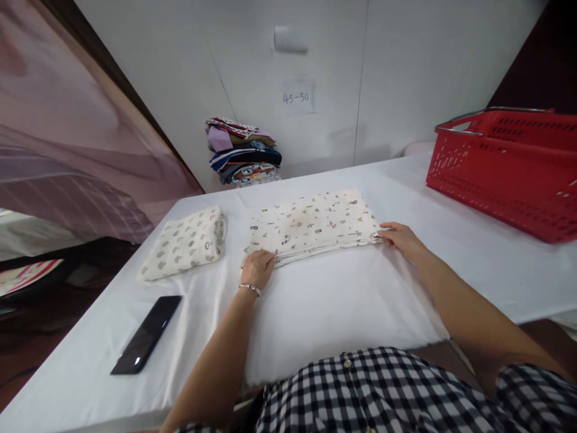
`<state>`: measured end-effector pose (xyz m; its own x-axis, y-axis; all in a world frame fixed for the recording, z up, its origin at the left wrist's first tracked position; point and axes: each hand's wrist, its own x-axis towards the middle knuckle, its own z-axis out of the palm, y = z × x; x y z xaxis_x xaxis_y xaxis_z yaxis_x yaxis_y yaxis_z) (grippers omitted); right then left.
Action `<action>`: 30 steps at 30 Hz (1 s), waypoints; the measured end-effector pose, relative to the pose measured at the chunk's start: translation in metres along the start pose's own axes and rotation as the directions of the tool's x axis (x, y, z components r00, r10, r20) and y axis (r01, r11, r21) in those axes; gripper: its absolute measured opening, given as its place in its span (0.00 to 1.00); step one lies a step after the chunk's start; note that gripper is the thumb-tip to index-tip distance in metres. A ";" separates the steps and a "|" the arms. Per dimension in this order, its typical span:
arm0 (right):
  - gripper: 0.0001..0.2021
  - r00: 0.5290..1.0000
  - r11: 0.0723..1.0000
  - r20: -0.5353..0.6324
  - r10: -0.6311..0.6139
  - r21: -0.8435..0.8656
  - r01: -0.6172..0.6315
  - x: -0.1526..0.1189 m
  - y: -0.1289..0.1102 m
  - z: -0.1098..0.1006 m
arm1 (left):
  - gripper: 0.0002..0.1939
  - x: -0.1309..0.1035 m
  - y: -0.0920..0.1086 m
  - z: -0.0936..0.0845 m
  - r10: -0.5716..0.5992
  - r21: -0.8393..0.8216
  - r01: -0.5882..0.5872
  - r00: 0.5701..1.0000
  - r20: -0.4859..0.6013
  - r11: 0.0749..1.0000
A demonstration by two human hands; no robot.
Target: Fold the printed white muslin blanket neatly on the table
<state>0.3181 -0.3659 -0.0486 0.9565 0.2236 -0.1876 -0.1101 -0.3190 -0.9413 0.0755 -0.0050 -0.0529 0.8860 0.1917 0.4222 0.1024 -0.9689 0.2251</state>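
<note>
A white cloth (311, 222) with small plant-like prints lies folded into a long rectangle on the white-covered table. Its layered edges face me. My left hand (258, 269), with a bracelet at the wrist, is closed on the near left corner; the fingertips are partly hidden. At the near right corner, my right hand (401, 239) pinches the cloth between thumb and fingers. To the left lies a second folded white cloth (187, 243) with grey-green prints, apart from both hands.
A dark phone (148, 334) lies on the left of the table (342, 307). A red plastic basket (505, 174) with metal handles stands at the right. Behind the far edge is a stack of folded fabrics (246, 153), against a wall bearing a paper sign (297, 97). Sheer curtain (76, 120) hangs at left.
</note>
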 end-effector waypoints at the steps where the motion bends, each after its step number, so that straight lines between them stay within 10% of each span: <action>1: 0.22 1.000 1.000 0.000 0.016 -0.014 -0.016 0.000 -0.001 -0.001 | 0.14 -0.001 -0.001 0.001 0.006 -0.008 -0.006 1.000 0.018 1.000; 30: 0.11 0.930 0.850 0.123 0.346 -0.460 -0.256 0.016 -0.040 0.000 | 0.14 -0.002 -0.002 0.010 -0.065 -0.104 0.061 0.997 -0.036 0.993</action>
<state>0.3373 -0.3497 -0.0143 0.8182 0.2108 -0.5349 -0.2138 -0.7520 -0.6235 0.0778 -0.0048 -0.0630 0.8605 0.2596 0.4383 0.1086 -0.9341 0.3400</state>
